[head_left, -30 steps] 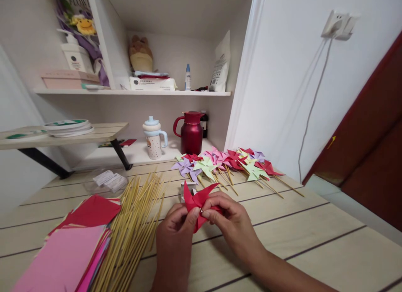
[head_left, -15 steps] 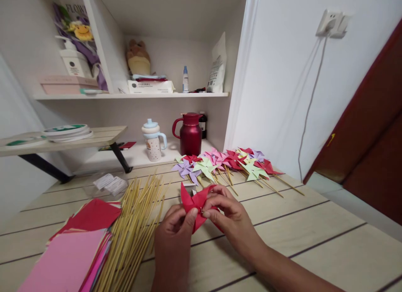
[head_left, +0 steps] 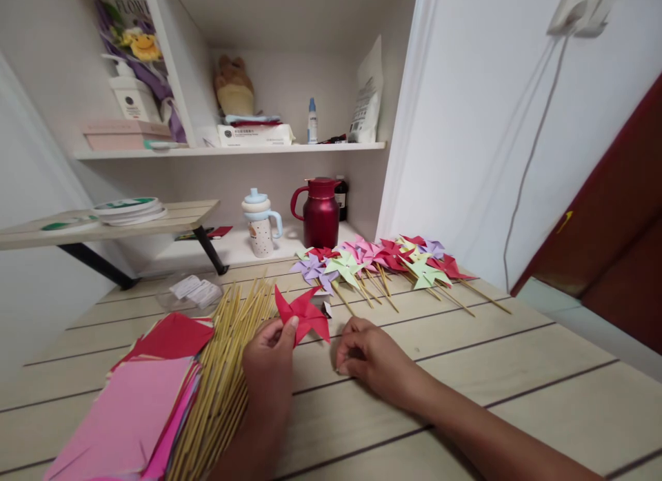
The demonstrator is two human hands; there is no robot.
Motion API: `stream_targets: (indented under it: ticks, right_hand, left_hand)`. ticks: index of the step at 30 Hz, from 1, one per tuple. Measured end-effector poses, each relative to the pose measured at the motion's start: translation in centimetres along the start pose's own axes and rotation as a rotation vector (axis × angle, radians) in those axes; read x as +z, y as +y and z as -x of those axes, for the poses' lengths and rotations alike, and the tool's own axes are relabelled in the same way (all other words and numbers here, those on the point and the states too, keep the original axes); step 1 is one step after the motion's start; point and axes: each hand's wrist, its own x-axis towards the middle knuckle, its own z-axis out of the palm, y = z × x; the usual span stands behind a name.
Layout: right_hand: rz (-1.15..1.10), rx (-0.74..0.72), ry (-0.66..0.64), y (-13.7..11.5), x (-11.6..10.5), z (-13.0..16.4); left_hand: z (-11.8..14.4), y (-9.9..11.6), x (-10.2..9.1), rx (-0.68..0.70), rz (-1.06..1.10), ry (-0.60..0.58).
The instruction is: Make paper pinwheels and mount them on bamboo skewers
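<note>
My left hand (head_left: 269, 360) pinches a folded red paper pinwheel head (head_left: 301, 313) between thumb and fingers, held up just above the wooden table (head_left: 517, 391). My right hand (head_left: 368, 357) rests on the table to its right, fingers curled, apart from the red paper; whether it holds something small I cannot tell. A pile of bamboo sticks (head_left: 225, 377) lies directly left of my left hand. A stack of pink and red paper sheets (head_left: 134, 412) sits further left.
Several finished pinwheels on sticks (head_left: 383, 260) lie in a row at the back right. A red jug (head_left: 321, 212) and a spotted cup (head_left: 260, 226) stand on the low shelf behind. A clear plastic bag (head_left: 191, 289) lies back left. A white wall closes the right side.
My right hand has let go of the red pinwheel head and dropped to the table. My left hand has carried it to the left, toward the sticks.
</note>
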Motion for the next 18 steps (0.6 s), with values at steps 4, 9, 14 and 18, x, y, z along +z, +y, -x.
stream_targets:
  ticks: [4, 9, 14, 18]
  right_hand:
    - [0.110, 0.035, -0.096, 0.7, 0.1, 0.1]
    - [0.079, 0.093, -0.012, 0.6, -0.6, 0.1]
    - [-0.149, 0.136, 0.130, -0.5, -2.3, -0.2]
    - [-0.264, 0.118, 0.309, -2.0, -2.9, -0.4]
  left_hand:
    - [-0.2, 0.0, 0.0, -0.038, 0.059, 0.000]
    - [0.2, 0.3, -0.1, -0.046, 0.112, -0.094]
    - [0.4, 0.1, 0.1, -0.004, 0.116, -0.195]
    - [0.5, -0.1, 0.3, 0.052, 0.068, -0.232]
